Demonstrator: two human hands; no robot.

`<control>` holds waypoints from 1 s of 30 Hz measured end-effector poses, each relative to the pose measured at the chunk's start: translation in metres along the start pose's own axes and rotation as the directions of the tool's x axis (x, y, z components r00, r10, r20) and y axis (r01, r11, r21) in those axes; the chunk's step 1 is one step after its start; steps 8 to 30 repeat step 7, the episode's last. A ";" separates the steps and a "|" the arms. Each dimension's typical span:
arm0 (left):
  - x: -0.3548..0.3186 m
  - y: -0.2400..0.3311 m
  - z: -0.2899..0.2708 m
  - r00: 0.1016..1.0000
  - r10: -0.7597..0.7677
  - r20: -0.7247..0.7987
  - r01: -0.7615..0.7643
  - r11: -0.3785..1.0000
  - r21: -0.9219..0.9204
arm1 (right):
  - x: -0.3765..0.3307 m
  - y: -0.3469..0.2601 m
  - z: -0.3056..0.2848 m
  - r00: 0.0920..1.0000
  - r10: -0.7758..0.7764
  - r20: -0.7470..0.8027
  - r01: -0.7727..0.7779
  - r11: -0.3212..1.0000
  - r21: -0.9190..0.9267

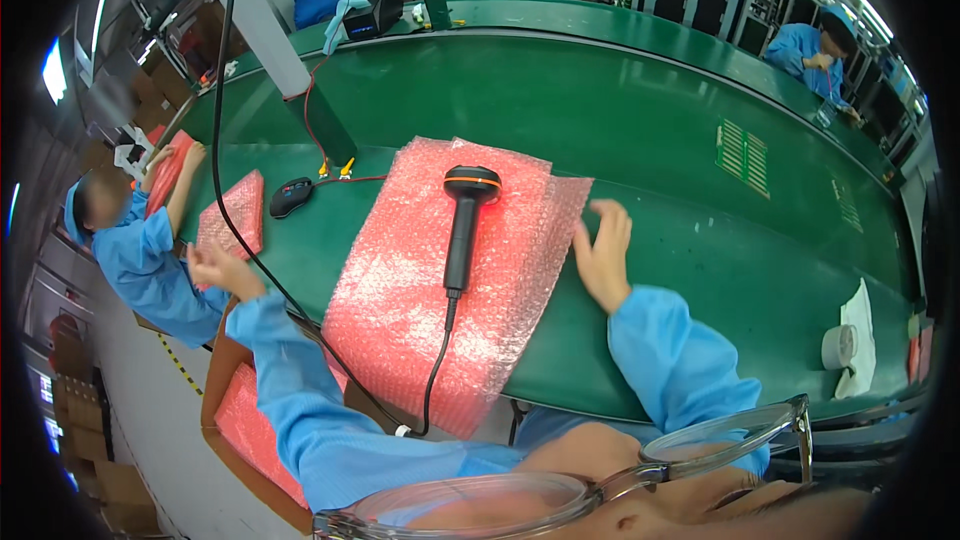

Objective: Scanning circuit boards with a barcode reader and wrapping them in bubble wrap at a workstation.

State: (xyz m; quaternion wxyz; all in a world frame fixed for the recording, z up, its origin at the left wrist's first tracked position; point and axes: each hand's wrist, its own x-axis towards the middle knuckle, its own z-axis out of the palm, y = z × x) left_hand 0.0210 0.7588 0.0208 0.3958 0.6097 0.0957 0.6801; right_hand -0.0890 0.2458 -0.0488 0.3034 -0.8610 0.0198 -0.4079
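Observation:
A black handheld barcode scanner (pixel 465 230) with an orange ring and a red glow lies on a stack of pink bubble wrap bags (pixel 390 270), on the green table (pixel 640 340). My right hand (pixel 605 255) is at the right edge of the bags, fingers stretched and thumb apart, seemingly touching that edge. My left hand (pixel 228 272) is raised left of the stack, beside a hanging black cable (pixel 285 290). Its fingers are loosely bent and apart, with nothing visible in them. Beyond it lies a small pink bubble wrap packet (pixel 240 212).
A black mouse (pixel 292 197) rests near a metal post (pixel 300 80). Green circuit boards (pixel 742 157) lie at the far right, a white tape roll (pixel 838 348) nearer. A carton (pixel 215 380) with pink wrap stands lower left. One co-worker (pixel 150 260) sits left, another (pixel 810 50) far right.

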 end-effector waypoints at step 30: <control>-0.045 0.246 -0.080 0.266 0.627 0.733 -0.827 0.538 -0.160 | 0.027 0.014 0.020 0.826 0.474 0.305 -0.564 0.698 0.442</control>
